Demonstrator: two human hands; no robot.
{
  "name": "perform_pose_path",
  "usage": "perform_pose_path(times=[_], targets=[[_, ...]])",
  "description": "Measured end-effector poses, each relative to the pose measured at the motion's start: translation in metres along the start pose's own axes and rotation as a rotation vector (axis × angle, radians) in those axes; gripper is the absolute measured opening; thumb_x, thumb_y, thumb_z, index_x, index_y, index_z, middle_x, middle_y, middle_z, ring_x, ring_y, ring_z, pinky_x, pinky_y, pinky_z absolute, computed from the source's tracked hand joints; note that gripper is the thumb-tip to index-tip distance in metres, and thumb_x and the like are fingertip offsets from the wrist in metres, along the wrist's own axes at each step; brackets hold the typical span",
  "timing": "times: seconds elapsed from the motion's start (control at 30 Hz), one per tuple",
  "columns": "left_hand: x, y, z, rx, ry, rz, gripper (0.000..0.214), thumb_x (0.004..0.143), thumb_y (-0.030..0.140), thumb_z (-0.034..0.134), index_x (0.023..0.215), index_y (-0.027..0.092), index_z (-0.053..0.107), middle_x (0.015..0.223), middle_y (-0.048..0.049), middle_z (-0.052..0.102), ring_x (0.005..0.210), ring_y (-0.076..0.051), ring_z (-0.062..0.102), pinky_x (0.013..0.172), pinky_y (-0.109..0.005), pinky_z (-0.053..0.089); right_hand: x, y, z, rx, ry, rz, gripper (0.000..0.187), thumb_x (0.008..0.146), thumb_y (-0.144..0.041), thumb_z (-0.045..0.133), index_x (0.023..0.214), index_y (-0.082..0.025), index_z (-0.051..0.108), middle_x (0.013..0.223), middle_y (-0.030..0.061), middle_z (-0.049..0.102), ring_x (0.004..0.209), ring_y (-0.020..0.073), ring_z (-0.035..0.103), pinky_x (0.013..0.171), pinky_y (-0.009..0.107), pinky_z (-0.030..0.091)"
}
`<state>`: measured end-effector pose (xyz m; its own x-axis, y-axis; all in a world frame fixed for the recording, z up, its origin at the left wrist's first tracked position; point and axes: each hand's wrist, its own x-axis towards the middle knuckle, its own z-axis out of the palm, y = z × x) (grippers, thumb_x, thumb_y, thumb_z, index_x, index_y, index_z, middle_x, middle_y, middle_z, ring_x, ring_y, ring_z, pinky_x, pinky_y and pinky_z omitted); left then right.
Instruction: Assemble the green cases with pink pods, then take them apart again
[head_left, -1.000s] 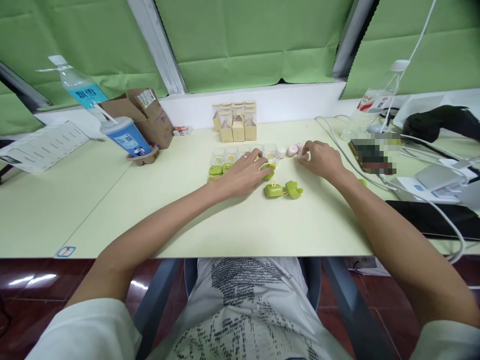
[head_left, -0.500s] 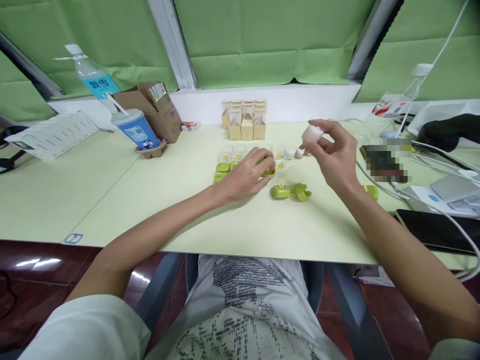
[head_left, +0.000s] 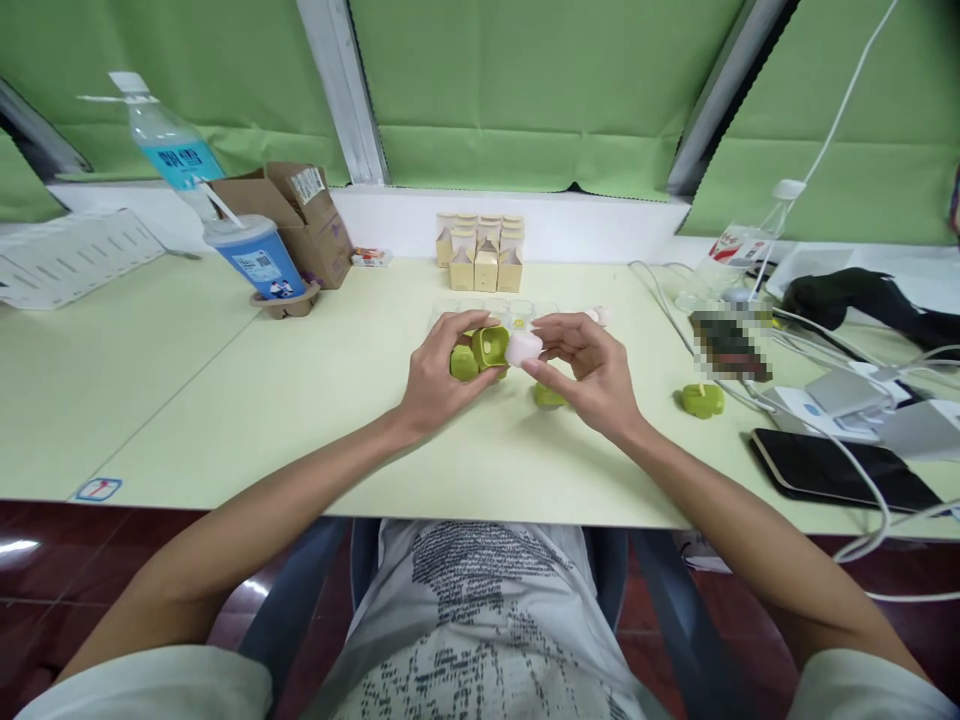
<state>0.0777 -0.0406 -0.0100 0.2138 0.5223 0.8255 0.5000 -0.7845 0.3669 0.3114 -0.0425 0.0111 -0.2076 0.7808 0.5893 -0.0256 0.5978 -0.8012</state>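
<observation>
My left hand (head_left: 437,372) grips a small green case (head_left: 491,346), which is open with its hollow facing right. Between the fingers of my right hand (head_left: 598,378) is a small pale pinkish-white rounded piece (head_left: 524,347), right at the opening of the green case; whether it is partly inside I cannot tell. Below the right fingers, another green case (head_left: 550,396) lies on the table, partly hidden. Behind both hands are clear plastic containers (head_left: 495,308) with yellow marks. More pale pieces (head_left: 600,315) show just past the right hand.
Small cream boxes (head_left: 486,268) stand at the wall. To the left are a cardboard box (head_left: 326,235), a blue cup (head_left: 262,262) and a bottle (head_left: 180,160). On the right lie a green case (head_left: 703,400), a black phone (head_left: 840,470) and white cables (head_left: 847,450).
My left hand has lifted a green case from the group on the table. My right hand has brought the pale piece left and down to it. The view has shifted slightly.
</observation>
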Motion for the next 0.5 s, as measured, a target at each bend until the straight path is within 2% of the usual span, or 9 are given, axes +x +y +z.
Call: perform_pose_path(times=[0.17,0.33,0.5], targets=[[-0.0011,0.006,-0.0044,0.02,-0.009,0.102,0.047,0.104,0.036,0.082,0.145,0.03,0.059,0.135,-0.0087,0.078,0.126,-0.025,0.077,0.1,-0.045,0.072,-0.002,0.0046,0.0026,0.022,-0.065,0.005,0.04,0.084,-0.056,0.099,0.114,-0.032,0.089,0.112,0.0051,0.084,0.098,0.0219,0.078,0.088,0.042,0.069],[-0.0044,0.0078,-0.0028,0.07,-0.054,0.072,0.043,0.106,0.044,0.078,0.142,0.03,0.06,0.132,-0.0091,0.079,0.128,-0.029,0.075,0.1,-0.052,0.07,-0.0062,0.0053,0.0045,0.023,-0.067,0.049,0.044,0.083,-0.06,0.099,0.116,-0.032,0.09,0.113,0.0052,0.086,0.101,0.0241,0.08,0.095,0.046,0.071],[-0.0064,0.0099,0.0004,0.099,-0.055,0.053,0.036,0.111,0.051,0.071,0.141,0.035,0.058,0.132,-0.0058,0.078,0.129,-0.028,0.073,0.099,-0.057,0.07,-0.0087,0.0071,0.0048,0.026,-0.04,0.089,0.047,0.083,-0.063,0.098,0.114,-0.029,0.089,0.113,0.0052,0.085,0.103,0.0248,0.081,0.103,0.05,0.071]])
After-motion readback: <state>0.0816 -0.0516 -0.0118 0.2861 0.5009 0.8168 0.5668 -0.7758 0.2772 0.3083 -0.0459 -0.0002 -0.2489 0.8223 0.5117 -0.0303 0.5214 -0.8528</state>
